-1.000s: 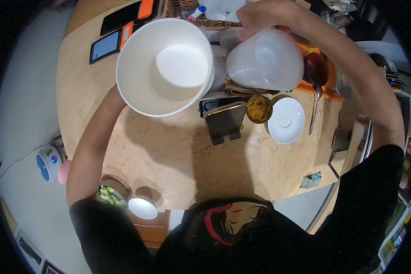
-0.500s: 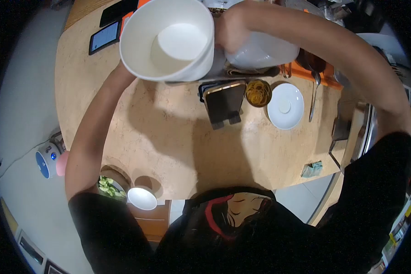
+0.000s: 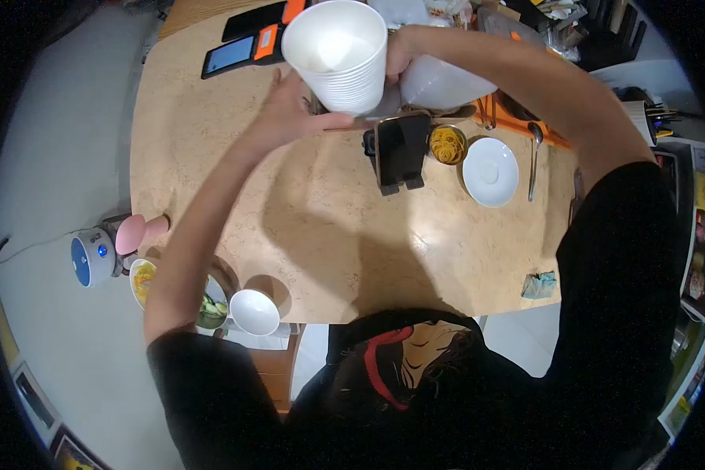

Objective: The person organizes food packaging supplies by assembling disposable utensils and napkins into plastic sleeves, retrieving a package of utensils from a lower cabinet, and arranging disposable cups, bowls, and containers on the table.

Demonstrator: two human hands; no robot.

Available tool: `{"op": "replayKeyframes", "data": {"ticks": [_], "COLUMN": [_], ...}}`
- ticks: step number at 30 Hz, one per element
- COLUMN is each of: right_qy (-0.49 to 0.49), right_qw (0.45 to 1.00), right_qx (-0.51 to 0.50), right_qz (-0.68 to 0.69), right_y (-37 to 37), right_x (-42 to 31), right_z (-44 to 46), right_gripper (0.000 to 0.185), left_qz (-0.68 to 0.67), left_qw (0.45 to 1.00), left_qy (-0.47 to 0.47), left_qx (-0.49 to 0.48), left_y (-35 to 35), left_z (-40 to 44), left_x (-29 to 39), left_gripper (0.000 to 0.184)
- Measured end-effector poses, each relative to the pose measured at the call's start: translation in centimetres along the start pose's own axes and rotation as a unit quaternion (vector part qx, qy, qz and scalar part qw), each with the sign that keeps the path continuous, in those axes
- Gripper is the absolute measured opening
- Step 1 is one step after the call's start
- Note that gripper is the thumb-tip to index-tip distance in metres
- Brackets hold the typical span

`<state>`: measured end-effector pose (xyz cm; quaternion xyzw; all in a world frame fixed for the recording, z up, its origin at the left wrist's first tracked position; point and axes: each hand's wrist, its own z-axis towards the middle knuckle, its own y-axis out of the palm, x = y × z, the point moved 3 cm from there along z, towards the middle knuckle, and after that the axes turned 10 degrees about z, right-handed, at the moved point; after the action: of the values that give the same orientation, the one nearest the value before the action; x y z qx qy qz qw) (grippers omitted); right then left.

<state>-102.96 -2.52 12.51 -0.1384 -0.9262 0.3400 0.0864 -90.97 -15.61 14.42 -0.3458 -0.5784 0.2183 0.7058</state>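
A tall stack of ridged white disposable cups point(image 3: 352, 88) is upright at the back of the table, mouth facing up. My left hand point(image 3: 290, 113) is open at its lower left, with the thumb stretched across in front of the base and the fingers spread. My right hand point(image 3: 400, 52) is close against the stack's right side. Its fingers are mostly hidden, so its grip is unclear. Beside that hand, under my forearm, lies a translucent plastic bag point(image 3: 442, 82). A dark phone on a stand point(image 3: 402, 149) faces me just in front.
Right of the phone are a tin of yellow rubber bands point(image 3: 448, 145), a white saucer point(image 3: 490, 174) and a spoon point(image 3: 534, 160). A white bowl point(image 3: 254, 312) sits at the near left edge, by a dish of green pieces point(image 3: 212, 309). A lit device point(image 3: 231, 55) lies back left.
The cup stack has moved away from the camera and looks smaller, its ridged side now showing. My left hand has come off its side, fingers spreading. The view has shifted slightly.
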Motion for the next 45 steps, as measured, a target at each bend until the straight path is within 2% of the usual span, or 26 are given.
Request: {"op": "replayKeyframes", "data": {"ticks": [5,7,10,18,20,30,32,39,45], "right_qy": [0.019,0.027,0.033,0.031,0.030,0.030,0.030,0.032,0.038], "right_qw": [0.999,0.999,0.998,0.997,0.997,0.998,0.998,0.998,0.997], "right_qx": [-0.034,-0.039,-0.048,-0.063,-0.064,-0.056,-0.056,-0.060,-0.060], "right_qz": [0.008,0.007,0.004,-0.016,-0.017,0.004,0.008,0.019,0.035], "right_y": [-0.6,-1.0,-1.4,-1.9,-2.0,-2.0,-2.0,-2.3,-2.3], "right_x": [-0.4,-0.5,-0.8,-1.6,-1.7,-1.6,-1.5,-1.3,-0.6], "right_z": [-0.5,-0.6,-0.7,-0.5,-0.5,-0.8,-0.8,-1.4,-2.7], "right_gripper": [0.038,0.039,0.040,0.043,0.043,0.047,0.047,0.050,0.052], "left_qz": [-0.004,-0.108,-0.128,-0.149,-0.143,-0.190,-0.192,-0.182,-0.227], "left_qw": [0.998,0.992,0.988,0.981,0.982,0.978,0.975,0.977,0.974], "left_qy": [0.012,-0.002,-0.011,0.015,0.038,0.028,0.037,0.064,0.024], "left_qx": [0.068,0.061,0.088,0.121,0.118,0.080,0.108,0.092,0.014], "left_y": [2.4,2.0,2.0,1.4,1.2,1.3,0.9,0.1,0.4], "left_z": [1.0,0.6,0.3,0.4,0.3,0.6,0.3,0.7,0.8], "left_x": [-0.3,0.4,0.7,0.4,0.6,0.4,0.6,-0.1,1.2], "left_gripper": [0.108,0.103,0.098,0.101,0.101,0.093,0.066,0.065,0.081]}}
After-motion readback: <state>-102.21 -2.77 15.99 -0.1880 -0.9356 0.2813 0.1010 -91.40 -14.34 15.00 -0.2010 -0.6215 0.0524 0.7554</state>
